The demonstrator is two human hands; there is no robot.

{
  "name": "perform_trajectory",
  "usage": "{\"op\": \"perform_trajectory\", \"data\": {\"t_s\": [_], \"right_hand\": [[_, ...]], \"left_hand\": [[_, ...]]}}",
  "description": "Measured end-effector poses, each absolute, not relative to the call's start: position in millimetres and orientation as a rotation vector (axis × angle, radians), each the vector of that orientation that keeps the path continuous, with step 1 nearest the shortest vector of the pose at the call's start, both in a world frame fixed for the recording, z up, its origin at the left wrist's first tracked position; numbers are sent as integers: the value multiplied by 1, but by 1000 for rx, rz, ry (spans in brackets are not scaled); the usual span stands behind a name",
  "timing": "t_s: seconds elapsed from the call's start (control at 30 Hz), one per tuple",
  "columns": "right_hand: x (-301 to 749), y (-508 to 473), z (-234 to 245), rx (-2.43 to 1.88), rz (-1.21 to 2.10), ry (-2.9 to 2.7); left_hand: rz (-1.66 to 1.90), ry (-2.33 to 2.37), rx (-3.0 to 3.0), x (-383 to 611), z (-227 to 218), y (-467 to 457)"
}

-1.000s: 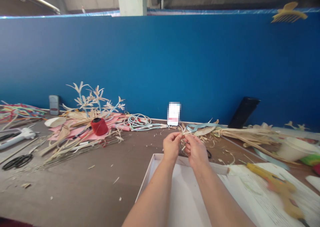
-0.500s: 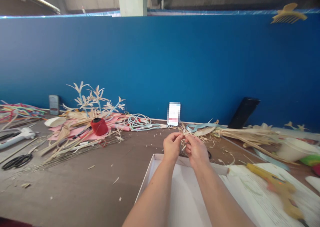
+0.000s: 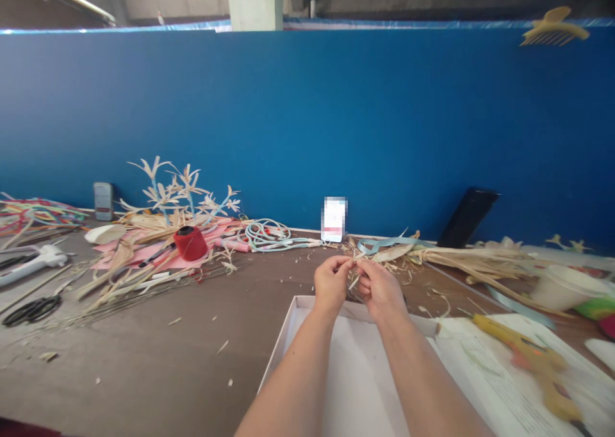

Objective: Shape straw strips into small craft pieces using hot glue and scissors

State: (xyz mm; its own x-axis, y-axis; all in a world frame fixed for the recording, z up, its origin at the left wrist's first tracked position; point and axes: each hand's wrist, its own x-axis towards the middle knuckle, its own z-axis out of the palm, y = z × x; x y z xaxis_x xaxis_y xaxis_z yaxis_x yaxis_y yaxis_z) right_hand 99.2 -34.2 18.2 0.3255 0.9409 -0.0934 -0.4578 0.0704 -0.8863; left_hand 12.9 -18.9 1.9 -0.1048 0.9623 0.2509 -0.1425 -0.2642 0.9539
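My left hand (image 3: 330, 286) and my right hand (image 3: 382, 289) meet fingertip to fingertip above the far edge of a shallow white box lid (image 3: 358, 386). Both are closed in a pinch, thumb against forefinger. Between them shows a thin pale strip (image 3: 357, 256) that looks like dried husk; its exact shape is largely hidden by the fingers. Just behind the fingers, thin pale scraps (image 3: 398, 272) and a light blue ribbon (image 3: 384, 241) lie on the brown table (image 3: 192, 373).
To the left are husk flowers (image 3: 163, 193), a red thread spool (image 3: 191, 243), a coiled blue cord (image 3: 264, 233) and black scissors (image 3: 33, 310). A lit phone (image 3: 334, 220) leans against the blue partition (image 3: 307, 116). At right are a yellow glue gun (image 3: 533, 357), printed paper (image 3: 480, 360) and a white cup (image 3: 567, 288).
Both hands stay pinched together in nearly the same place. My right hand and forearm have shifted very slightly to the right.
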Motion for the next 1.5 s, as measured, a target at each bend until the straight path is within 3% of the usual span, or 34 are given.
{"op": "perform_trajectory", "data": {"t_s": [0.63,0.9,1.5], "right_hand": [[98,-33,18,-1134,977,-698],[102,-30,6,-1199,781,-917],[91,-39,14,-1198,777,-1171]], "left_hand": [[1554,917,1076,10,3,-17],[1455,657,762,10,2,-13],[1492,555,739,7,-3,-11]]}}
